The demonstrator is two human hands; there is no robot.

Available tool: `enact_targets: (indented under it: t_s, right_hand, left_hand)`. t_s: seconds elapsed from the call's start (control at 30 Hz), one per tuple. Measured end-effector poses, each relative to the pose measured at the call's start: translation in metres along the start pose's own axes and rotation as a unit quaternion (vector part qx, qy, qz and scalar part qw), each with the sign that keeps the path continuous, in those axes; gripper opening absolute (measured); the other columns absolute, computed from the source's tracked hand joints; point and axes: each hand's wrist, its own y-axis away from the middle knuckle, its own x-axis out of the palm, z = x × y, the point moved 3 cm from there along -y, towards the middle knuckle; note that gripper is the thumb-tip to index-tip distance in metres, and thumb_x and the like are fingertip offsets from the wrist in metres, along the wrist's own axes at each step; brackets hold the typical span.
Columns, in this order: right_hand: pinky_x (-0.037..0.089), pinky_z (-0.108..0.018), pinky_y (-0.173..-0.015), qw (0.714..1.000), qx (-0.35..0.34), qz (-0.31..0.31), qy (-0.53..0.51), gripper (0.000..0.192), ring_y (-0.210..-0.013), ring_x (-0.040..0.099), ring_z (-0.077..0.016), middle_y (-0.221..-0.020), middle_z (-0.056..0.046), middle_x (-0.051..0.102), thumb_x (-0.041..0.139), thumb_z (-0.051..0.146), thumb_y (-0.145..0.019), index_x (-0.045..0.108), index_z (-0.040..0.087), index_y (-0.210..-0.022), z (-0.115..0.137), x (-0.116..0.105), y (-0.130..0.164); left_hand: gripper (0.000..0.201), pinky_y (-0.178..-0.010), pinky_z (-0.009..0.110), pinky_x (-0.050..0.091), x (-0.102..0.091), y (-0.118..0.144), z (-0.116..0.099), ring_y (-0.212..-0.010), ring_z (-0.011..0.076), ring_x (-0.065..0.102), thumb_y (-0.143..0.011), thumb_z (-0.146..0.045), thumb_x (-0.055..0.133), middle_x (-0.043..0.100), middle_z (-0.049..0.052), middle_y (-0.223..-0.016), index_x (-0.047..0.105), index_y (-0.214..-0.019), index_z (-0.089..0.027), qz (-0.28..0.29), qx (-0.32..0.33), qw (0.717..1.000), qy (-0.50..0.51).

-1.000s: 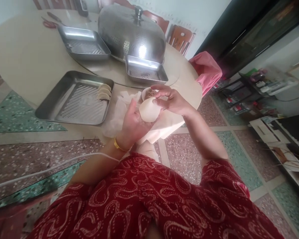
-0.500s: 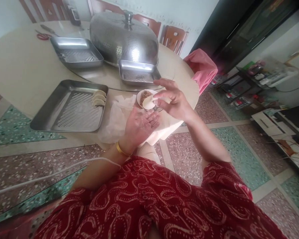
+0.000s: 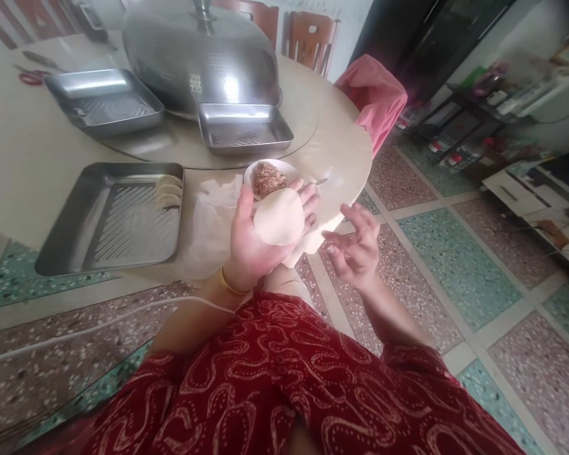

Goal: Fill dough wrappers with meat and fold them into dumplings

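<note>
Carefully now: in the head view your left hand [image 3: 256,237] lies open and flat, carrying the round dough wrapper [image 3: 279,217] on its fingers just in front of the bowl of filling [image 3: 269,179], while your right hand [image 3: 355,249] hangs empty beside it with fingers loosely curled. Nothing grips the wrapper, so I think a small tilt of your palm can let it slide off onto the floor [image 3: 431,253], because the hand is at the edge of the table [image 3: 341,151].

The left hand [image 3: 258,237] is turned palm up, its fingers held flat and together and pointing away from the body, the thumb spread to the side. A gold bangle sits on its wrist, and the forearm runs bare from a red patterned sleeve. The right hand [image 3: 355,249] hangs free beside it, lower, empty, fingers loosely curled and apart.
</note>
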Motion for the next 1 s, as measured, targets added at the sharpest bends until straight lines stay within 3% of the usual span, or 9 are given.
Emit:
enact_targets:
  t_s: [0.17, 0.27, 0.37, 0.47, 0.6, 0.73, 0.8, 0.93, 1.0]
  right_hand:
    - [0.038, -0.066, -0.109, 0.992, 0.115, 0.056, 0.02, 0.018, -0.133, 0.044, -0.0331, -0.141, 0.004, 0.049, 0.055, 0.038, -0.091, 0.069, 0.036, -0.101, -0.011, -0.009, 0.011]
    - [0.041, -0.063, -0.109, 0.992, 0.117, 0.038, 0.0, 0.017, -0.131, 0.046, -0.0315, -0.138, 0.004, 0.053, 0.056, 0.038, -0.091, 0.069, 0.037, -0.101, -0.013, -0.005, 0.014]
    - [0.05, -0.055, -0.099, 0.985, 0.165, 0.02, -0.04, 0.018, -0.121, 0.054, -0.0281, -0.125, 0.0, 0.061, 0.056, 0.036, -0.091, 0.069, 0.035, -0.104, -0.024, 0.008, 0.019]
    - [0.057, -0.046, -0.082, 0.941, 0.318, 0.042, -0.106, 0.026, -0.098, 0.063, -0.0237, -0.105, -0.005, 0.067, 0.053, 0.038, -0.092, 0.067, 0.03, -0.112, -0.051, 0.029, 0.028]
    - [0.056, -0.036, -0.067, 0.842, 0.487, 0.071, -0.223, 0.046, -0.071, 0.061, -0.0161, -0.087, -0.005, 0.067, 0.055, 0.041, -0.085, 0.06, 0.02, -0.126, -0.089, 0.063, 0.035]
    - [0.049, -0.034, -0.056, 0.793, 0.538, 0.099, -0.269, 0.066, -0.062, 0.057, -0.0156, -0.082, -0.006, 0.065, 0.052, 0.05, -0.082, 0.048, 0.015, -0.138, -0.115, 0.093, 0.024]
    - [0.045, -0.032, -0.051, 0.776, 0.551, 0.101, -0.289, 0.068, -0.057, 0.054, -0.014, -0.078, -0.003, 0.062, 0.054, 0.056, -0.081, 0.047, 0.018, -0.137, -0.122, 0.104, 0.014]
    - [0.034, -0.027, -0.042, 0.736, 0.577, 0.05, -0.35, 0.051, -0.049, 0.044, -0.0094, -0.067, 0.004, 0.054, 0.063, 0.059, -0.078, 0.058, 0.026, -0.116, -0.13, 0.114, -0.002]
    - [0.031, -0.026, -0.04, 0.743, 0.568, 0.03, -0.352, 0.043, -0.047, 0.041, -0.0084, -0.062, 0.005, 0.05, 0.066, 0.06, -0.077, 0.061, 0.026, -0.103, -0.131, 0.115, -0.008]
  left_hand:
    - [0.067, -0.097, 0.047, 0.05, 0.006, -0.004, 0.003, -0.138, 0.0314, 0.043, -0.094, -0.067, 0.019, 0.06, 0.01, -0.131, 0.056, -0.126, -0.022, -0.017, 0.012, 0.992, -0.121]
    - [0.067, -0.097, 0.047, 0.05, 0.001, -0.004, 0.008, -0.137, 0.0311, 0.045, -0.094, -0.067, 0.019, 0.061, 0.011, -0.128, 0.055, -0.126, -0.021, -0.026, -0.001, 0.996, -0.087]
    - [0.063, -0.099, 0.044, 0.05, -0.017, -0.002, 0.023, -0.13, 0.028, 0.052, -0.096, -0.064, 0.018, 0.063, 0.011, -0.124, 0.057, -0.116, -0.019, -0.087, -0.055, 0.995, -0.014]
    - [0.05, -0.097, 0.036, 0.052, -0.039, 0.003, 0.042, -0.119, 0.023, 0.059, -0.098, -0.054, 0.022, 0.064, 0.012, -0.118, 0.057, -0.091, -0.019, -0.188, -0.152, 0.97, 0.033]
    - [0.053, -0.094, 0.034, 0.055, -0.055, 0.005, 0.048, -0.111, 0.0234, 0.063, -0.096, -0.056, 0.027, 0.066, 0.014, -0.111, 0.061, -0.099, -0.015, -0.22, -0.184, 0.956, 0.058]
    - [0.055, -0.09, 0.033, 0.056, -0.066, 0.001, 0.041, -0.105, 0.0231, 0.067, -0.098, -0.053, 0.028, 0.07, 0.015, -0.103, 0.062, -0.108, -0.01, -0.299, -0.193, 0.928, 0.112]
    - [0.056, -0.092, 0.034, 0.056, -0.067, -0.001, 0.038, -0.106, 0.0245, 0.067, -0.098, -0.05, 0.029, 0.07, 0.017, -0.106, 0.06, -0.115, -0.007, -0.308, -0.206, 0.918, 0.139]
    - [0.056, -0.099, 0.039, 0.053, -0.065, -0.006, 0.028, -0.112, 0.0268, 0.066, -0.098, -0.048, 0.035, 0.068, 0.019, -0.118, 0.052, -0.132, -0.006, -0.303, -0.168, 0.918, 0.192]
    - [0.059, -0.099, 0.04, 0.053, -0.064, -0.005, 0.027, -0.113, 0.0282, 0.065, -0.098, -0.049, 0.036, 0.068, 0.02, -0.119, 0.05, -0.134, -0.004, -0.308, -0.17, 0.914, 0.204]
